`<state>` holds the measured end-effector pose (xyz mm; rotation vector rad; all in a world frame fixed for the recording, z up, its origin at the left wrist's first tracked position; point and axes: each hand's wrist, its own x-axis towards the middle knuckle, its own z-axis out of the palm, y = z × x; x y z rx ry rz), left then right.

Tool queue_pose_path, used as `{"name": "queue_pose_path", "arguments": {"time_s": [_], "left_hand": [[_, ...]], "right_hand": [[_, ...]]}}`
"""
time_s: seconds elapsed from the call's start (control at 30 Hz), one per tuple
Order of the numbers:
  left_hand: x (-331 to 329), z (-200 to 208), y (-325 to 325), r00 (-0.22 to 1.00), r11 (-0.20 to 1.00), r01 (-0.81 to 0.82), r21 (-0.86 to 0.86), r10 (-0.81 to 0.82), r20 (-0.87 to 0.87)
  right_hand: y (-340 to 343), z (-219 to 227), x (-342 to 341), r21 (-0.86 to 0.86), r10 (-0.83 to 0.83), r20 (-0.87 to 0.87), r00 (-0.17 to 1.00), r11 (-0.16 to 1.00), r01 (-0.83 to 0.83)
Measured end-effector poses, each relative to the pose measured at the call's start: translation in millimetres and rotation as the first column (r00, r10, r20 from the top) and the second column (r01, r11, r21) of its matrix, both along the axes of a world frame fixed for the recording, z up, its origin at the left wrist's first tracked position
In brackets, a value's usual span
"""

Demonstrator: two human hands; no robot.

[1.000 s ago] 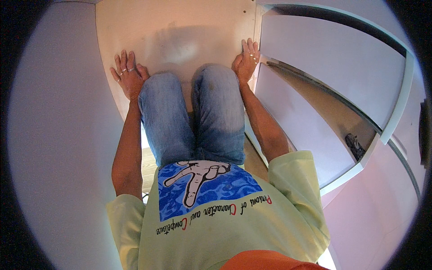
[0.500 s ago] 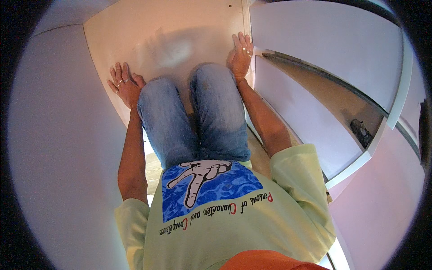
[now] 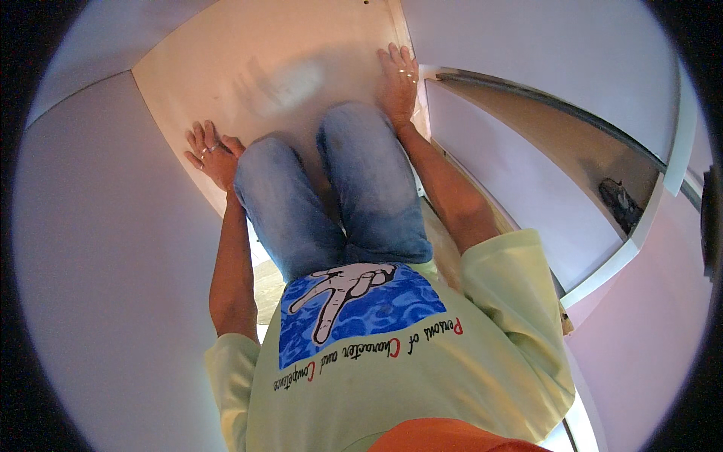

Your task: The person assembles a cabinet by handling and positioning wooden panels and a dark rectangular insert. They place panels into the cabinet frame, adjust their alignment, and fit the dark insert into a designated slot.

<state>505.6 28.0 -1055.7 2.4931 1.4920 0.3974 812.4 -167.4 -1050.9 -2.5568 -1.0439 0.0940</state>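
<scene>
Both my hands rest on a smooth cream-coloured board [image 3: 203, 53] in front of my jeans-clad knees [image 3: 358, 143]. My left hand [image 3: 214, 155] lies at the board's left edge with its fingers spread, and a ring shows on it. Farther up, at the board's right edge, my right hand [image 3: 398, 87] lies flat with fingers stretched out and a little apart, also with a ring. Neither hand holds anything. My knees come close to the board or touch it; the exact contact is hidden.
A pale panel [image 3: 98, 226] rises on the left. To the right stand pale panels and a narrow compartment [image 3: 557, 143] with a dark edge strip, holding a small black object [image 3: 620, 203]. A white edge strip [image 3: 614, 267] curves along its outer side.
The view has turned slightly, so the board appears shifted left and the compartment shifted right. Both hands stay flat on the board in about the same places.
</scene>
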Motion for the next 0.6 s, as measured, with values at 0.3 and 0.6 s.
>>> {"name": "queue_pose_path", "arguments": {"time_s": [0.3, 0.6], "left_hand": [[-0.7, -0.6, 1.2, 0.999, 1.0, -0.011, -0.003, 0.01, -0.032], [-1.6, 2.7, 0.3, 0.998, 0.998, -0.012, -0.055, 0.008, -0.064]], "right_hand": [[0.1, 0.5, -2.4, -0.069, -0.019, 0.0, 1.0, 0.997, 0.019], [-1.5, -0.5, -2.5, -0.059, 0.014, 0.022, 1.0, 0.998, -0.012]]}}
